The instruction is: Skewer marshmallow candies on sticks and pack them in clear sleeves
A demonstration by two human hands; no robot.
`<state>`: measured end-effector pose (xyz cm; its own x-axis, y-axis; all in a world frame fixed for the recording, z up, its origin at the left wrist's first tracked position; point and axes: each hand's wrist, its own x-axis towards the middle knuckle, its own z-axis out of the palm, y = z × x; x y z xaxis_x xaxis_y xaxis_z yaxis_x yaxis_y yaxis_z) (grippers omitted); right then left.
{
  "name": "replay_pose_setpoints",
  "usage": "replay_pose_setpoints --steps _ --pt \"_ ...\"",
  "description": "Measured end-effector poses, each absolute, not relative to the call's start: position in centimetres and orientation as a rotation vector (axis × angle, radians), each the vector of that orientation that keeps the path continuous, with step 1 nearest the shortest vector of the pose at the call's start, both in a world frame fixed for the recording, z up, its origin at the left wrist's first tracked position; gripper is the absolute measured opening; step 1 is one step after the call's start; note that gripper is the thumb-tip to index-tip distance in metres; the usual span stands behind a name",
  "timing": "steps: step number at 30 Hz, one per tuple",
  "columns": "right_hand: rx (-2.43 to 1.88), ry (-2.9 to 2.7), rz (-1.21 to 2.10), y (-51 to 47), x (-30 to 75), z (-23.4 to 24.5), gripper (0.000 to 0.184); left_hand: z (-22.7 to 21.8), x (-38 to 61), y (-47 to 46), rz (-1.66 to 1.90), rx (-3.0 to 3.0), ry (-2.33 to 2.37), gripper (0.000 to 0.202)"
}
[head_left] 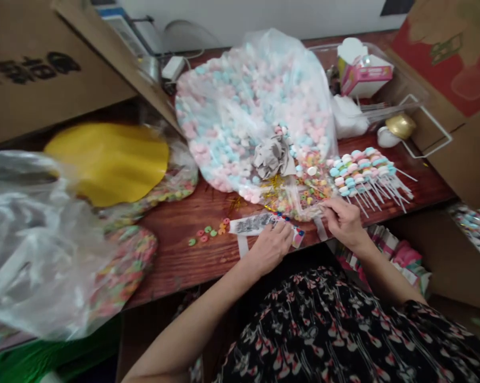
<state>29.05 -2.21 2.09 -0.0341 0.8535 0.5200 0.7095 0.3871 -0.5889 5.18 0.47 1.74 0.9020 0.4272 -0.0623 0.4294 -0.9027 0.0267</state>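
1. A long white strip (250,225) is seen on the table (171,268), on the near side of the big marshmallow bag (224,106); its face is smudged dark grey, and blue and red spots are shown towards its right end.
2. The strip is partly covered by the left hand (272,246), whose fingers are bent over it; whether anything is pinched cannot be told.
3. The right hand (345,221) is placed off the big bag's near right edge, its fingertips held close together at a clear bag of coloured rings (285,205); whether its edge is pinched cannot be told.
4. Loose rings (213,233) in green, orange and red are scattered to the near left of the big bag.
5. Marshmallow sticks (359,169) are stacked to its right.
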Motion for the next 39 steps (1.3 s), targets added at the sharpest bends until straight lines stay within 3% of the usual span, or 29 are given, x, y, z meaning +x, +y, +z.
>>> replay_pose_setpoints --steps 10,15,23,30,35,39 --pt "-1.821 -1.639 -0.259 -3.0 35.3 1.0 0.017 0.9 3.3 1.3 -0.126 3.044 0.836 0.047" --pt "-2.088 -1.633 -0.479 -2.4 38.1 2.0 0.022 0.3 3.3 2.0 -0.114 3.113 0.822 0.038" --pt "-2.390 -1.710 -0.342 -0.8 38.3 0.8 0.027 -1.0 2.2 2.7 0.342 2.932 1.046 0.026" --pt "-2.180 -1.503 -0.436 -1.4 38.7 0.0 0.032 -0.8 2.6 0.7 0.263 2.832 1.331 0.034" --pt "-1.926 -1.360 -0.439 -2.4 37.6 -0.1 0.031 -2.0 2.5 1.2 0.698 2.612 1.338 0.017" --pt "-1.803 -1.522 -0.398 -2.9 36.1 0.4 0.023 -2.3 2.8 2.1 0.919 2.504 1.363 0.018"
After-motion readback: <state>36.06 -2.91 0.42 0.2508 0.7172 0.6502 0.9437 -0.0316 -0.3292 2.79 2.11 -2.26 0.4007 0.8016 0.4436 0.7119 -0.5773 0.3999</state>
